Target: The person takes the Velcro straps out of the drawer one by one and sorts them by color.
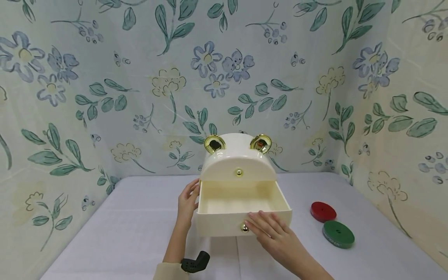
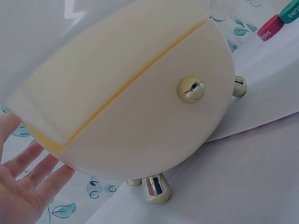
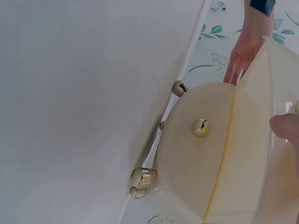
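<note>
A cream drawer box [image 1: 238, 163] with two gold-ringed eyes stands on the table, on gold feet [image 2: 156, 188]. Its middle drawer [image 1: 241, 197] is pulled out, and no contents show inside. My right hand [image 1: 276, 237] lies with nearly straight fingers on that drawer's front, beside its gold knob [image 1: 244, 228]. In the right wrist view the thumb [image 3: 286, 127] presses the same front. On the box's left side my left hand [image 1: 188, 200] rests its extended fingers [image 2: 58, 182]. Below the drawer, a rounded lower front [image 2: 135, 135] carries another gold knob [image 2: 190, 89].
To the right lie a red round roll [image 1: 323, 212] and a green one [image 1: 338, 234], touching or nearly so. A white cloth [image 1: 140, 221] covers the table. Floral fabric [image 1: 140, 77] hangs behind and at both sides. A black band [image 1: 195, 262] sits at my left wrist.
</note>
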### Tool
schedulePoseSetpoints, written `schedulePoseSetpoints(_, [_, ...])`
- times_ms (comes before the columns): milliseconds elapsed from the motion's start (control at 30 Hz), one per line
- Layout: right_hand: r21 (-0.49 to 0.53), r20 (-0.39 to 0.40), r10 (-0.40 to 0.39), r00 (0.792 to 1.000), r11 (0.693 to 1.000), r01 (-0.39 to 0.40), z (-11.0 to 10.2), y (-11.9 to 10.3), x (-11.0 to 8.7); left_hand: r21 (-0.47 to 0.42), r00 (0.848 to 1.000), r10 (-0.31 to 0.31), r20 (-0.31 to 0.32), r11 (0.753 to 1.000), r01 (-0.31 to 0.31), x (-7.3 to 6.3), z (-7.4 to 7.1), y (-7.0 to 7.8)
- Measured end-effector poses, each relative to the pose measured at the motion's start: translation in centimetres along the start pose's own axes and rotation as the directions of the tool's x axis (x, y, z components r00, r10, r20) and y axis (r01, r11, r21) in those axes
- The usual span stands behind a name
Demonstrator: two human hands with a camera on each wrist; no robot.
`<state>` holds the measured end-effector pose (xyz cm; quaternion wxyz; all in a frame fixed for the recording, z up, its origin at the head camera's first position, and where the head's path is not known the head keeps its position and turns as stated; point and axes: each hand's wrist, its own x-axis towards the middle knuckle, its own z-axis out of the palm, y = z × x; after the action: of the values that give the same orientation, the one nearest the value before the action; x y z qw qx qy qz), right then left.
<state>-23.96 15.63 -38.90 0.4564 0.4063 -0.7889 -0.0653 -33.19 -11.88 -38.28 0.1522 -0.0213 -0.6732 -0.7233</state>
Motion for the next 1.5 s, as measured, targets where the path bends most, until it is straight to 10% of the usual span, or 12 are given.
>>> schedulePoseSetpoints(1500, [0.021, 0.039, 0.241, 0.970, 0.970, -0.242, 5.0, 1.0, 3.2, 0.017, 1.000, -0.026, 0.011, 1.000, 0.026, -0.1, -0.1, -0.1])
